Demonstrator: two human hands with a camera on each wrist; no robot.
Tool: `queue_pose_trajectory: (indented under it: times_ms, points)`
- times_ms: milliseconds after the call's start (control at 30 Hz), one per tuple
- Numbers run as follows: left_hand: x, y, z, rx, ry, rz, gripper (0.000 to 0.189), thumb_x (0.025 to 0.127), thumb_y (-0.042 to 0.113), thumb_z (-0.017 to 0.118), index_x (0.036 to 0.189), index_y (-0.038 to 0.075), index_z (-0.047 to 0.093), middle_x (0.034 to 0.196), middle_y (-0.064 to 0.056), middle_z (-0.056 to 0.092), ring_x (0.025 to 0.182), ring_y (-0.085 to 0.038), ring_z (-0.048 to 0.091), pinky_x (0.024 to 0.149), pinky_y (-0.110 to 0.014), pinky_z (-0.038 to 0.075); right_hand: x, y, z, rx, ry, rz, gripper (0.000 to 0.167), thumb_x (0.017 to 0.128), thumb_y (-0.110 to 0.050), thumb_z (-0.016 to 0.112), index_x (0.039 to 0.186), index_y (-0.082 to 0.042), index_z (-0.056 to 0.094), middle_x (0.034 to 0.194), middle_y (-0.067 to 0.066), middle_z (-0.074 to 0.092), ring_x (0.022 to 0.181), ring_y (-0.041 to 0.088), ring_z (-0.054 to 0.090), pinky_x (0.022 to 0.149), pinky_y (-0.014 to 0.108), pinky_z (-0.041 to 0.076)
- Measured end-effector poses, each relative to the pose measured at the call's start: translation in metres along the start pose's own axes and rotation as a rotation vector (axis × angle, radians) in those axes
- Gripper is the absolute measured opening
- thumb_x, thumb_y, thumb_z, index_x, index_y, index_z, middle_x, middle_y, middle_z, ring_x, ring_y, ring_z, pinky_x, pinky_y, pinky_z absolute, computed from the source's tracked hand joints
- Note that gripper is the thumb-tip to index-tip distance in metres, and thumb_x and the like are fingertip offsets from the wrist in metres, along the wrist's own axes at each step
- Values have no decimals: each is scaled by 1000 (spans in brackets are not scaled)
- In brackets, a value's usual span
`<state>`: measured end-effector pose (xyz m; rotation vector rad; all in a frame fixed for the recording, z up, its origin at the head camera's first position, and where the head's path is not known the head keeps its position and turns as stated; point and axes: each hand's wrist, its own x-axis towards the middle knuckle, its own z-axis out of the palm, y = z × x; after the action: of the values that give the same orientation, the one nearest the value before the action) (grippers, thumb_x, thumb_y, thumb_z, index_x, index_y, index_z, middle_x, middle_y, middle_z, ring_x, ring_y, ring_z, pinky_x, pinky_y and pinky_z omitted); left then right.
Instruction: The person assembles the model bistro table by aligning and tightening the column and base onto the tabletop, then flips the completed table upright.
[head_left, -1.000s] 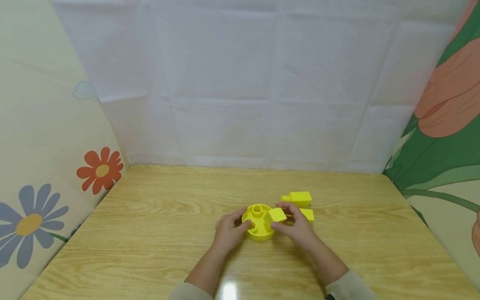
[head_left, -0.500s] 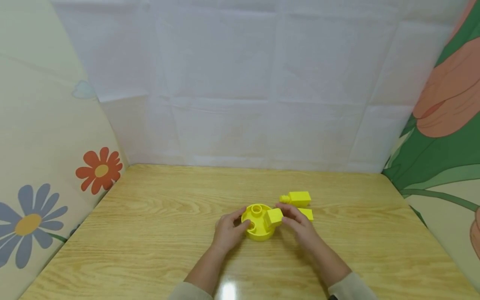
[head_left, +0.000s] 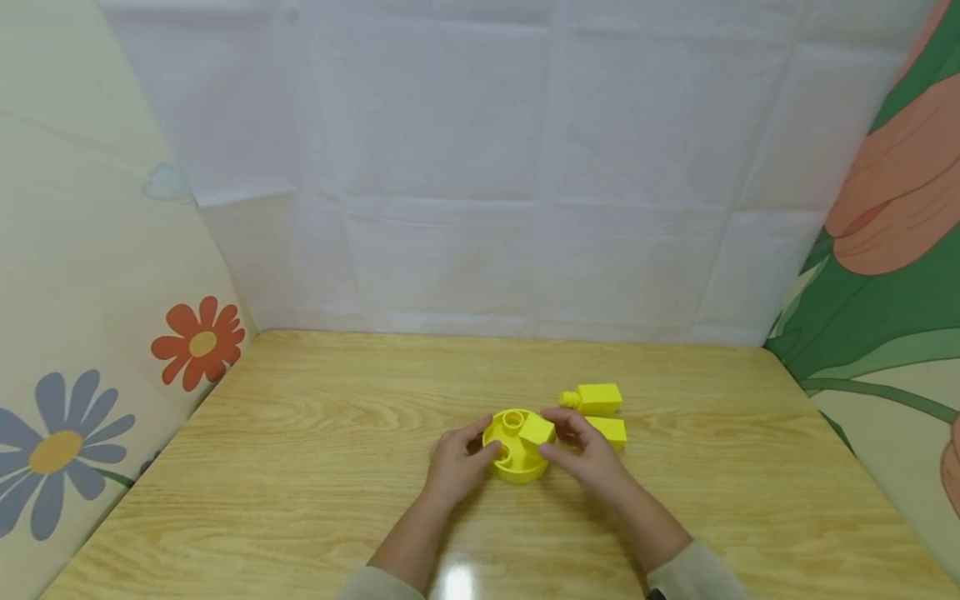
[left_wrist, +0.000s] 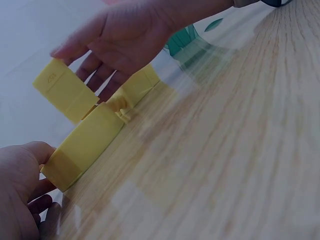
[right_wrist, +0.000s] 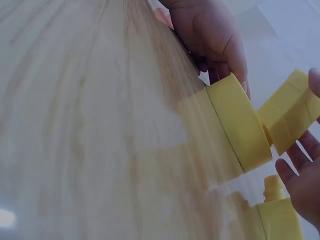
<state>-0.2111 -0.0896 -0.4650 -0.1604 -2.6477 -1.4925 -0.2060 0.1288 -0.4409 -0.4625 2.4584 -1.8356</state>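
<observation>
A round yellow base (head_left: 519, 475) with raised ring sockets lies on the table, its open side up. My left hand (head_left: 456, 463) holds its left rim, thumb over the near-left socket. On the base's right side stands a yellow block (head_left: 537, 430), tilted in the left wrist view, its lower end at the base. My right hand (head_left: 594, 456) pinches this block between thumb and fingers. In the right wrist view the tilted block (right_wrist: 289, 112) shows a narrow neck against the base (right_wrist: 240, 127). How deep the neck sits is hidden.
Two more yellow blocks lie just beyond my right hand: the farther block (head_left: 600, 398) has a threaded neck pointing left, the nearer block (head_left: 609, 432) is partly covered by the hand. A white cloth (head_left: 465, 167) hangs behind the wooden table (head_left: 315, 467).
The block on the base has turned and shifted slightly left. My right hand loosened to its right half a second ago, then moved back left onto it. The left hand stays put.
</observation>
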Motion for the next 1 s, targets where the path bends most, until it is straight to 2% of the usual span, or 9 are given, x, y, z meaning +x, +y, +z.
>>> queue_pose_trajectory:
  times_ms: [167,367,567,767,1000]
  points:
    - [0,-1,1,6,2,-1,47,91,27,67,133,8,61,130,-14,65,124,-37,54,108,-59,36,4,-5,6,18,-44,16,48,92,-14,67,137,-4,52,142,15,52,135,33,45,116,50,33]
    - [-1,-1,0,13,4,13,46,91,27,67,132,7,62,128,-15,66,122,-37,56,106,-58,39,8,-5,9,38,-51,58,54,92,-20,68,141,-8,48,147,14,49,141,32,40,119,51,26]
    - [0,-1,1,8,-1,-20,46,91,28,67,133,9,61,129,-13,65,123,-37,54,107,-60,36,10,-3,10,36,8,92,50,92,-23,69,138,-13,52,139,10,55,134,29,47,116,51,32]
    - [0,-1,1,11,8,-15,46,90,27,67,132,9,62,128,-13,66,122,-37,54,107,-59,36,10,-4,10,66,40,64,41,95,-13,62,135,-6,54,130,12,59,121,22,53,110,41,42]
    - [0,-1,1,-8,6,-3,45,90,25,67,132,8,62,128,-14,66,122,-36,56,106,-55,41,12,-6,13,20,127,87,41,90,-14,70,128,-8,57,113,9,61,105,16,55,99,34,47]
